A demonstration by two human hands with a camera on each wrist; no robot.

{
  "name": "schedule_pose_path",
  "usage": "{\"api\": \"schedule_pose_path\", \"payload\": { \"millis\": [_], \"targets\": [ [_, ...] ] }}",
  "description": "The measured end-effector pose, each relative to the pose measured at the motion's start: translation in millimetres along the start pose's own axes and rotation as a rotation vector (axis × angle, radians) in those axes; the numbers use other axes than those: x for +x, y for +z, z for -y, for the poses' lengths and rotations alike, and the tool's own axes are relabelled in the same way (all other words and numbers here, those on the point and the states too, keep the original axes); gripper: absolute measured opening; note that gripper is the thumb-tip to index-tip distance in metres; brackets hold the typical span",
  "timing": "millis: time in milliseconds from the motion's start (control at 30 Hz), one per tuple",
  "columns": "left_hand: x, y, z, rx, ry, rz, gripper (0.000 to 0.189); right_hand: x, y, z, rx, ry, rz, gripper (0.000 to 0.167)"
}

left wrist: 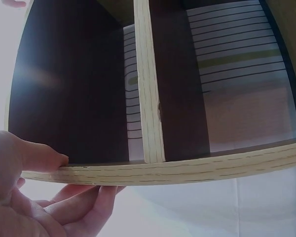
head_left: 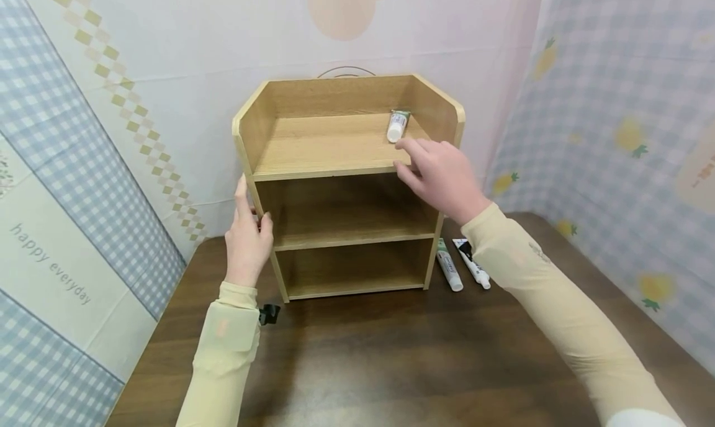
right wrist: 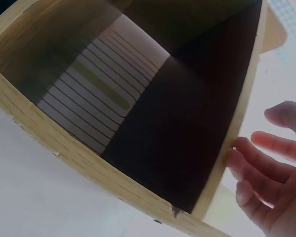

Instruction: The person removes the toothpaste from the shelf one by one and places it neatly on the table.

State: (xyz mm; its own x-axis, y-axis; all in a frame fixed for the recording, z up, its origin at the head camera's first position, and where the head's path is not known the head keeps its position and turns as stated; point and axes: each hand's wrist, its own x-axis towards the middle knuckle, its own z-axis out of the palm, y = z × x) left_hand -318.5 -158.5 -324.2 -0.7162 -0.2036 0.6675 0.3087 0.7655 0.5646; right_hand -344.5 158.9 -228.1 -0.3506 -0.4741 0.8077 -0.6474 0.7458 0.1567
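Note:
A wooden shelf (head_left: 346, 172) with an upper deck and two compartments below stands upright. My left hand (head_left: 246, 241) grips its left side panel, and in the left wrist view the thumb (left wrist: 44, 157) lies on the inner face with fingers (left wrist: 84, 207) outside. On the top deck, near the right side, lies a white squeeze tube (head_left: 397, 126), its cap toward me. My right hand (head_left: 444, 175) is just in front of that tube, fingers loosely bent around nothing. In the right wrist view its fingertips (right wrist: 232, 157) are at the shelf's front edge; whether they touch is unclear.
Two more white tubes, one with green (head_left: 449, 265) and one with black (head_left: 473, 265), lie on the dark wooden table (head_left: 357, 359) right of the shelf. A small black object (head_left: 270, 314) is beside my left wrist. Patterned cloth (head_left: 167, 30) hangs behind and at the sides.

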Motion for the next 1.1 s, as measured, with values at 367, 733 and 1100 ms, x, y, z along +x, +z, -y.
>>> {"api": "schedule_pose_path", "payload": {
  "millis": [367,733,1100],
  "targets": [
    [1.8,-1.1,0.0,0.015,0.001,0.002,0.074,22.5,11,-6,-0.006,0.092,0.051,0.018],
    [-2.3,-1.8,3.3,0.011,0.012,-0.001,0.074,49.0,22,-14,-0.038,0.275,0.286,0.027],
    [-3.0,-5.5,8.4,0.02,0.016,0.0,0.074,66.1,33,-24,-0.055,0.385,0.519,0.049]
  ]
}}
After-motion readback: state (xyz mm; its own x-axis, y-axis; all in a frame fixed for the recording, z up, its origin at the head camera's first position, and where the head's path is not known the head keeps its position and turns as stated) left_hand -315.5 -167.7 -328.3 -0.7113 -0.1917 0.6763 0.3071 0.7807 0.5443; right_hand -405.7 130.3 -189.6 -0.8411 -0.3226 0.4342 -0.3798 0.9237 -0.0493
